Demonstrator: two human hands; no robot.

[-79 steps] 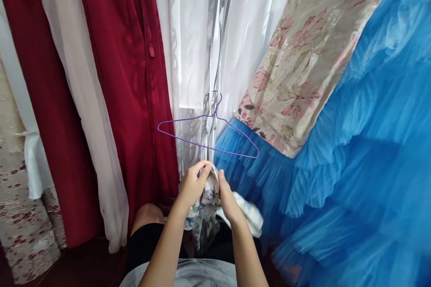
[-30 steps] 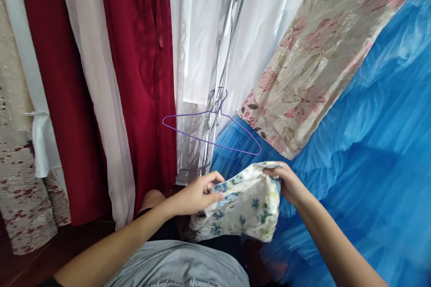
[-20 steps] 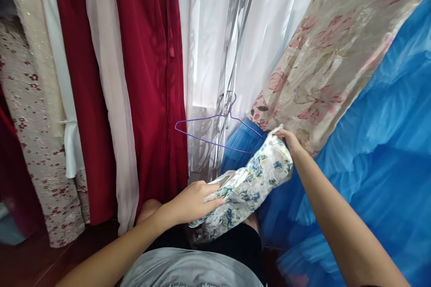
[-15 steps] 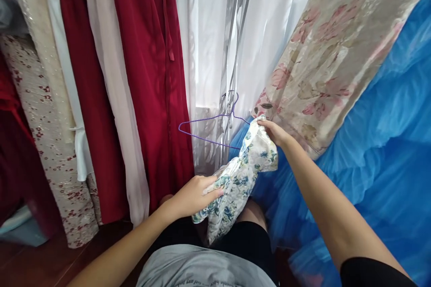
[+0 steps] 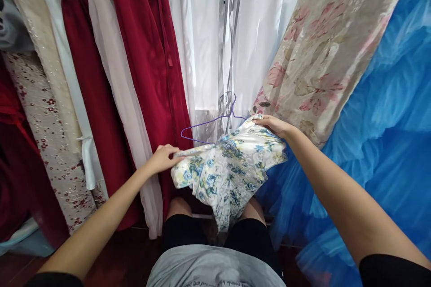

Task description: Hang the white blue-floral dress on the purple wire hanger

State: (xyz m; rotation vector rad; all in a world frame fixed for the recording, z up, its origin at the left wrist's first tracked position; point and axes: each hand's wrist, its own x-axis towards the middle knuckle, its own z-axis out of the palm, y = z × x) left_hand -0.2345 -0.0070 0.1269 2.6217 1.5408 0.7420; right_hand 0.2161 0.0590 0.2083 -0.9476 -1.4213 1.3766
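Note:
A white floral blouse (image 5: 232,166) with blue and yellow flowers is stretched between my hands in front of my knees. My left hand (image 5: 164,158) pinches its left shoulder edge, level with the hanger's lower left corner. At the other shoulder, my right hand (image 5: 272,124) grips the fabric. Behind the blouse hangs a thin purple hanger (image 5: 198,126), its hook up among silvery ribbons (image 5: 228,71). The hanger's right arm runs behind or into the right shoulder of the blouse; the cloth hides its end. The left arm of the hanger is bare.
Dark red dresses (image 5: 144,54), a pale pink garment (image 5: 117,76) and a red-flowered one (image 5: 50,112) hang on the left. White curtain-like cloth (image 5: 202,31) is behind. To the right hang a beige floral fabric (image 5: 313,63) and blue tulle (image 5: 380,143). A bluish tub (image 5: 30,240) stands lower left.
My left hand has moved up and to the left, pulling out the left shoulder of the blouse, so the garment is spread wide. My right hand stays near the same place.

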